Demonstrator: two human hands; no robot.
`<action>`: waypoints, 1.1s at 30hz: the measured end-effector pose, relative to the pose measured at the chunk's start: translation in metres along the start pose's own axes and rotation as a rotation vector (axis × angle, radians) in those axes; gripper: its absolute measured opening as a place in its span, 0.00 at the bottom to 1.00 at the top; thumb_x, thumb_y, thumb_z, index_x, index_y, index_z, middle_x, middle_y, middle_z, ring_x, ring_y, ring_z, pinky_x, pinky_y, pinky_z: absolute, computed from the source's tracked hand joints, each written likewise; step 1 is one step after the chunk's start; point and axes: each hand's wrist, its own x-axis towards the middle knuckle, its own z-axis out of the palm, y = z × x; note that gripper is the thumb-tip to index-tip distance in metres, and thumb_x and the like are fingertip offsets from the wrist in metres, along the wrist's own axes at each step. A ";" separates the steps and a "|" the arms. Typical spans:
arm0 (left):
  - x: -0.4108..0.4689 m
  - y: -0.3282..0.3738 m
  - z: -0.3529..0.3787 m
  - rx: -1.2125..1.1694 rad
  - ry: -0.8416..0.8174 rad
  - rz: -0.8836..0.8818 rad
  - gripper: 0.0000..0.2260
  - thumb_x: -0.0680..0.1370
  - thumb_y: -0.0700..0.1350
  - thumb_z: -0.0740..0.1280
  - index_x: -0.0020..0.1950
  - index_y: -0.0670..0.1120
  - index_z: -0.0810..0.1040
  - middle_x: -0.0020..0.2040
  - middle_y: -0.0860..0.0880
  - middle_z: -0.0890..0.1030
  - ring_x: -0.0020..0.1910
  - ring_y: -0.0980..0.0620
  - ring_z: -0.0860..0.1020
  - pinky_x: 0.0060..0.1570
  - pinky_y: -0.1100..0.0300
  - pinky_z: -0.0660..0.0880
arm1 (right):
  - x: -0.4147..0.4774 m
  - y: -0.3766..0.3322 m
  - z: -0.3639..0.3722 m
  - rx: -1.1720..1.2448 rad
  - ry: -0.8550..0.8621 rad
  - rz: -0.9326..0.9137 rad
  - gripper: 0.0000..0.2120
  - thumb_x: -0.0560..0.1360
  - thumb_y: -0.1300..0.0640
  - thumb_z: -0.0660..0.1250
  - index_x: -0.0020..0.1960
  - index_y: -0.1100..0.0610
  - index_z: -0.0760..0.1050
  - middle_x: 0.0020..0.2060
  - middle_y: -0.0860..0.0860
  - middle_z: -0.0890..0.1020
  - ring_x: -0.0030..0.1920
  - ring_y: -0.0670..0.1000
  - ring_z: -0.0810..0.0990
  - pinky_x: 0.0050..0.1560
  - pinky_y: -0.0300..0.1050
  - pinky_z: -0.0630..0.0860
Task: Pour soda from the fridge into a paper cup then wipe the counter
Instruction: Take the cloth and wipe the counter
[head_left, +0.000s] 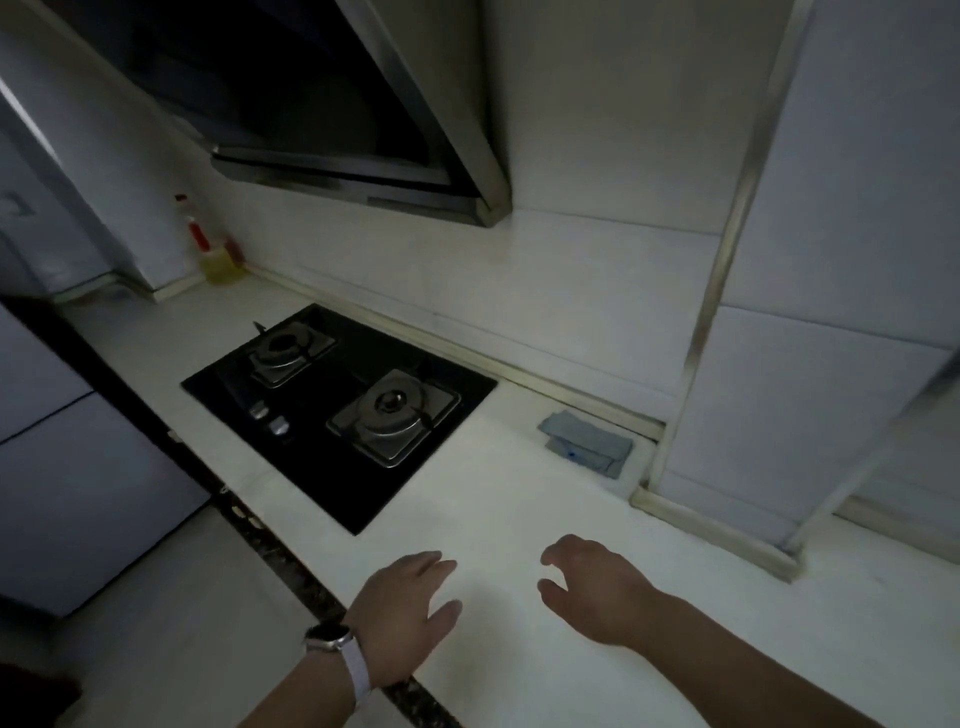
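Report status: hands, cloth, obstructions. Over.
Left hand and right hand open, empty, over the counter. Grey cloth folded by the wall, untouched. No cup or soda visible.

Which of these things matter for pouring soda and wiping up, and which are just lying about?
For the job:
counter
grey cloth
left hand, empty
right hand, empty

Lying about:
stove
yellow bottle
hood

Dim, grainy, softly blurred view with wide-angle bending at edges.

We are in a home kitchen: a two-burner gas hob (340, 410) set in a white worktop (519, 519), a cooker hood (332, 114) above.
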 end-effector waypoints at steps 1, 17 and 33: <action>0.012 -0.001 -0.001 0.022 -0.004 0.023 0.33 0.75 0.67 0.50 0.77 0.52 0.65 0.77 0.53 0.64 0.76 0.55 0.62 0.73 0.60 0.58 | 0.003 0.003 0.000 0.008 0.000 0.030 0.23 0.80 0.41 0.55 0.73 0.49 0.66 0.70 0.46 0.69 0.68 0.49 0.68 0.67 0.43 0.66; 0.218 -0.052 -0.016 0.146 -0.091 0.443 0.34 0.73 0.62 0.48 0.71 0.48 0.73 0.73 0.46 0.72 0.72 0.45 0.70 0.69 0.51 0.66 | 0.096 0.008 -0.013 -0.007 0.149 0.480 0.23 0.79 0.43 0.57 0.72 0.50 0.67 0.69 0.47 0.70 0.66 0.49 0.70 0.65 0.46 0.70; 0.366 0.002 0.001 0.066 -0.105 0.583 0.26 0.78 0.57 0.60 0.74 0.49 0.65 0.70 0.47 0.72 0.67 0.46 0.71 0.64 0.52 0.72 | 0.201 0.071 -0.045 0.063 0.183 0.646 0.22 0.78 0.45 0.60 0.70 0.48 0.65 0.66 0.51 0.71 0.62 0.51 0.73 0.62 0.48 0.74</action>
